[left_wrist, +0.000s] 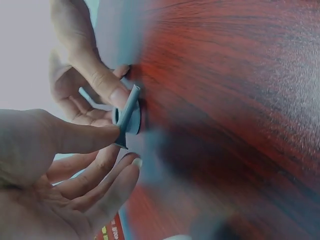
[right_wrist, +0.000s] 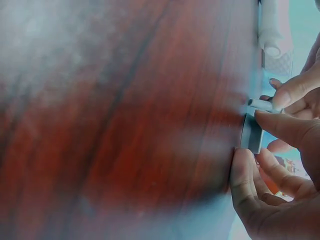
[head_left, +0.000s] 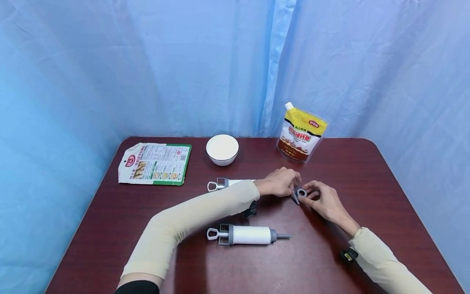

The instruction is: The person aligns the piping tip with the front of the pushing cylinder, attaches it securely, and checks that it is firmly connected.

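Observation:
My left hand [head_left: 280, 183] pinches a slim grey nozzle [left_wrist: 128, 111] with a flared base between thumb and fingers. Right beside it, my right hand [head_left: 324, 201] holds a short grey ring-shaped cap [right_wrist: 251, 134] between thumb and fingertips, low over the table. In the head view the ring's round opening faces up and the nozzle slants just left of it. A white food syringe [head_left: 251, 235] with a grey collar, pull handle and fitted nozzle lies nearer the front. Behind my left forearm lies a second white syringe [head_left: 235, 182], its front end hidden by the arm and hand.
On the dark red table [head_left: 330, 261], a white bowl [head_left: 222, 148] stands at the back. To its left a green-edged printed packet [head_left: 161, 164] lies flat. A spouted yellow, white and brown pouch [head_left: 302, 134] stands at back right, before blue curtains [head_left: 198, 73].

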Demonstrator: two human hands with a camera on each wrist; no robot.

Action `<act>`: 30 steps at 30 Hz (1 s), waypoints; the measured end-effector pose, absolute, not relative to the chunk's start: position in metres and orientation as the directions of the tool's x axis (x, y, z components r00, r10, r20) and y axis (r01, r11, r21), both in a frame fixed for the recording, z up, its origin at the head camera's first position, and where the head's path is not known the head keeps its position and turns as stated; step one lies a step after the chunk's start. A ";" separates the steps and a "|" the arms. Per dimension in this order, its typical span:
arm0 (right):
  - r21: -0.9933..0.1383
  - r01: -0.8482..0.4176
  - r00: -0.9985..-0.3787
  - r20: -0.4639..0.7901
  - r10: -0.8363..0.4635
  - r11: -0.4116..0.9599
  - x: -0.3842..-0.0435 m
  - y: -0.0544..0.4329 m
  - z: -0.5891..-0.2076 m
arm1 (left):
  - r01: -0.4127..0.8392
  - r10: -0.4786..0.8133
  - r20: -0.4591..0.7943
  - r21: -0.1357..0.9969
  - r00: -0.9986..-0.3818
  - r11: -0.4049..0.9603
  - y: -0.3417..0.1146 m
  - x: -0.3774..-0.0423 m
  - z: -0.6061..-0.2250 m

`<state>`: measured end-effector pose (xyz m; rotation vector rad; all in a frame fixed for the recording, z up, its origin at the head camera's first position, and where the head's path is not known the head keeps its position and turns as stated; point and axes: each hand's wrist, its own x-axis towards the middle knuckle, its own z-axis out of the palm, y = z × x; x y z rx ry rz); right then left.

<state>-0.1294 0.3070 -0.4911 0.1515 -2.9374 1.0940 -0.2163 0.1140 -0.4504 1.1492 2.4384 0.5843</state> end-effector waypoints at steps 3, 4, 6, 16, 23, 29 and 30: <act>-0.651 -0.061 -0.998 0.022 -0.062 0.757 -0.128 0.308 -0.490 | 0.620 0.792 -0.153 0.543 -0.591 0.567 0.112 -0.217 -0.448; -0.649 -0.052 -0.998 0.017 -0.054 0.759 -0.128 0.309 -0.489 | 0.618 0.793 -0.150 0.549 -0.590 0.564 0.111 -0.217 -0.448; -0.645 -0.033 -0.999 0.008 -0.036 0.763 -0.127 0.309 -0.489 | 0.617 0.797 -0.143 0.559 -0.586 0.554 0.110 -0.217 -0.448; -0.709 -0.038 -0.999 0.046 -0.008 0.705 -0.115 0.311 -0.489 | 0.589 0.801 -0.087 0.632 -0.592 0.504 0.096 -0.219 -0.441; -0.737 -0.077 -0.996 0.083 -0.023 0.671 -0.106 0.308 -0.488 | 0.587 0.784 -0.029 0.646 -0.620 0.489 0.087 -0.222 -0.434; -0.734 -0.080 -0.996 0.088 -0.022 0.675 -0.098 0.302 -0.485 | 0.562 0.764 -0.007 0.674 -0.645 0.480 0.076 -0.220 -0.427; -0.737 -0.078 -0.996 0.092 -0.016 0.672 -0.097 0.301 -0.484 | 0.559 0.762 -0.004 0.678 -0.648 0.478 0.075 -0.220 -0.426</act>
